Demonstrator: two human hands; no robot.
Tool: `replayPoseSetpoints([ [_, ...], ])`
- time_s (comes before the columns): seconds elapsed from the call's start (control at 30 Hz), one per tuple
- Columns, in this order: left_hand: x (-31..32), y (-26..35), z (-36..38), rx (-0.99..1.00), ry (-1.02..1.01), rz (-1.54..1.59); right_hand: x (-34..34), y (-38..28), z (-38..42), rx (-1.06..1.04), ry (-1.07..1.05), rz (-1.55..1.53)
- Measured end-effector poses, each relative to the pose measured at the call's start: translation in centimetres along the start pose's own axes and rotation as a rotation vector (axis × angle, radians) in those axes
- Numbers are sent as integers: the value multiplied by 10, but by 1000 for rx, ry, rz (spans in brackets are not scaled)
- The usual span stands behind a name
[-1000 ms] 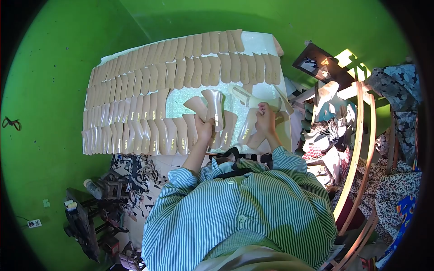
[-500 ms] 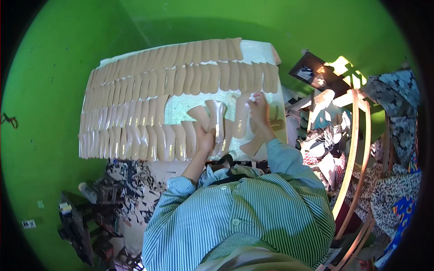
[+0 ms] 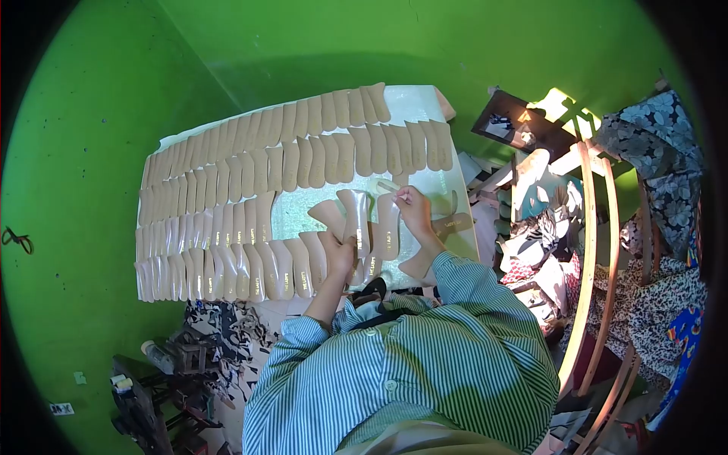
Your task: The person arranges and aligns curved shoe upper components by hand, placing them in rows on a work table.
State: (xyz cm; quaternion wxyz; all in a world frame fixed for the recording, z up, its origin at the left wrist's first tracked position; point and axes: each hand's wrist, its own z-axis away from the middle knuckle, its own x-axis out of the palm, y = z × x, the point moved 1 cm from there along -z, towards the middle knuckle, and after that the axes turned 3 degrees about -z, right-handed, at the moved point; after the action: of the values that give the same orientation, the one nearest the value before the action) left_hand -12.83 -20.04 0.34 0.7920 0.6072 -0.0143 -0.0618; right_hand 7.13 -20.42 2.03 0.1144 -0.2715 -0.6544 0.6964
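Observation:
My left hand is closed around a few tan shoe insoles, held upright and fanned out, with gold lettering near their lower ends. My right hand pinches the upper edge of another insole, just right of that bunch. Its fingertips partly hide the edge. Below my right hand, two loose insoles, one lying crosswise and one slanted, rest on the table. Overlapping rows of insoles cover much of the pale tabletop ahead and to the left.
A green wall stands behind the table. On the right are a curved wooden frame, a dark tray-like box and heaped fabric scraps. Dark scraps litter the floor at lower left, beside a dark machine.
My right hand has moved left and slightly toward me, bringing its insole closer to the bunch in my left hand. The whole view has shifted a little.

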Motion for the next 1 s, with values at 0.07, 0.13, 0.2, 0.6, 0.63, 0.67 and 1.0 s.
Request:
replayPoseSetpoints([
  [0.07, 3, 9, 4, -11, 5, 14, 0, 0, -1, 2, -3, 10],
  [0.13, 4, 14, 5, -32, -31, 94, 1, 0, -1, 5, -5, 21],
  [0.2, 4, 16, 4, -34, -48, 83, 2, 2, -2, -80, 18, -9],
  [0.6, 17, 13, -2, 10, -62, 157, -7, -15, 2, 34, 4, 191],
  [0.63, 18, 13, -3, 10, -73, 153, -6, -14, 1, 33, 5, 191],
  [0.67, 19, 13, -4, 9, -85, 149, -5, -13, 1, 11, 75, 110],
  [1.0, 35, 7, -29, 35, -129, 66, -16, -4, -52, 0, 85, 68],
])
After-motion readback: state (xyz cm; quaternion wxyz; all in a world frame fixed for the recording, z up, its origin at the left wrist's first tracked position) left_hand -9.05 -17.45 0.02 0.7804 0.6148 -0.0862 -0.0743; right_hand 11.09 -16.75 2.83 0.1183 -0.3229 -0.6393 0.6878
